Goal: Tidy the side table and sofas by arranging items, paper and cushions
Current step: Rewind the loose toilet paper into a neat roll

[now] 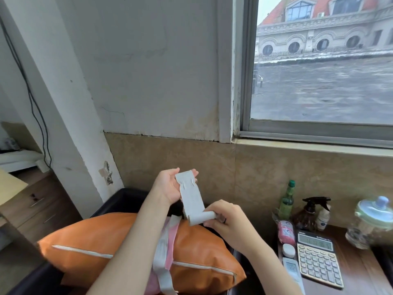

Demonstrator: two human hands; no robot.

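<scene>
From the head view we see a long white paper strip [191, 199] stretched between our two hands, above an orange cushion [119, 250]. Our left hand [170, 186] holds the strip's upper end: the paper lies across the open palm, with the fingers [194, 173] curling up behind its top edge and the thumb at its left edge. Our right hand [227, 220] pinches the lower end, which is wound into a small tight roll [202, 218] just left of its curled fingers; a dark ring sits on one of them.

The paper is thin and matte, with small tears near its top. More strips, grey-white and pink [165, 252], hang below the hands and drape over the cushion, which is smooth, leather-like and plump, with a pale zip line along its length. It rests on a dark sofa [119, 201].

Right of the right hand's fingers, a wooden tabletop [361, 273] carries a gold-faced calculator [318, 258], a green glass bottle [287, 201], a dark spray bottle [310, 211] and a clear lidded jar [372, 222].
</scene>
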